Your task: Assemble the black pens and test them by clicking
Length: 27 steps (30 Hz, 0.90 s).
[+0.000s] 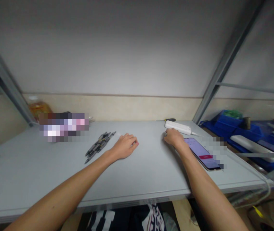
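My left hand point(126, 146) rests palm down on the grey table, its fingers loosely bent and the thumb apart from them; nothing shows in it. Just left of it lies a pile of dark grey and black pens point(99, 146), which the fingers do not touch. My right hand point(173, 137) is curled into a loose fist on the table; no object shows in it, though its underside is hidden. Close behind that hand is a white power strip point(178, 127) with a cable. A phone point(203, 152) with a lit screen lies beside the right wrist, partly covered by the forearm.
Against the back wall lies a screwdriver point(170, 120) with a dark handle. At the back left are a blurred-out bundle point(64, 128) and a bottle of amber liquid point(39, 107). Blue bins point(230, 123) stand beyond the metal frame post point(220, 72) on the right.
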Motion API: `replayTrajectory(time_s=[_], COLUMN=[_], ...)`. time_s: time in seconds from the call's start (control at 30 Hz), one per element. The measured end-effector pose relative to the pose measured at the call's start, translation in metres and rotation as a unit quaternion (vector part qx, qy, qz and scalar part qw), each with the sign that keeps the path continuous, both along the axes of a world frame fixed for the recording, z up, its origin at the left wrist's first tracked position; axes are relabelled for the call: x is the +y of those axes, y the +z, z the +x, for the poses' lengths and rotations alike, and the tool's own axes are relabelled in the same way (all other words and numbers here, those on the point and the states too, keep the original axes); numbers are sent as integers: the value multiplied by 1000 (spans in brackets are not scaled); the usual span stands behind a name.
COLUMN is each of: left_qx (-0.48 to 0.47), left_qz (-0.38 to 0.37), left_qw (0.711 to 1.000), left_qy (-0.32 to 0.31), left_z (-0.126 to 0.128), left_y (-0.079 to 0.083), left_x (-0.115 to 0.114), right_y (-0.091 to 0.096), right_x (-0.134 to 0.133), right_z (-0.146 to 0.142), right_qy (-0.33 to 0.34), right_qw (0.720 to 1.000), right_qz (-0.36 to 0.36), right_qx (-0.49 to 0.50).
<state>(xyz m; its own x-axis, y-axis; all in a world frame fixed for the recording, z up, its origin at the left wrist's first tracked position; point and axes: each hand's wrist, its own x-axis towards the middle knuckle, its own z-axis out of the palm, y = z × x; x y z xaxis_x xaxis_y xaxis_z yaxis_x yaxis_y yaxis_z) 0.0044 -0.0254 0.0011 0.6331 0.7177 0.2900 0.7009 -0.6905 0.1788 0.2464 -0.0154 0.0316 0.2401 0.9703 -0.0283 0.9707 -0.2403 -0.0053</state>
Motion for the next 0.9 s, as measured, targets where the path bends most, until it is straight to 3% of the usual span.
replayTrajectory(time_s=[0.43,0.7,0.9], left_qx=[20,109,142], left_qz=[7,81,79], left_qw=[1000,962,932], left_qy=[12,237,324], left_z=[0,-2,-10], left_y=[1,12,10], left_x=[0,-8,-5], right_y=[-2,-2,-5], right_x=[1,0,0], right_z=[1,-4,-10], right_qy=[1,18,52], right_qw=[1000,998,997], right_qz=[12,51,62], right_qx=[12,11,22])
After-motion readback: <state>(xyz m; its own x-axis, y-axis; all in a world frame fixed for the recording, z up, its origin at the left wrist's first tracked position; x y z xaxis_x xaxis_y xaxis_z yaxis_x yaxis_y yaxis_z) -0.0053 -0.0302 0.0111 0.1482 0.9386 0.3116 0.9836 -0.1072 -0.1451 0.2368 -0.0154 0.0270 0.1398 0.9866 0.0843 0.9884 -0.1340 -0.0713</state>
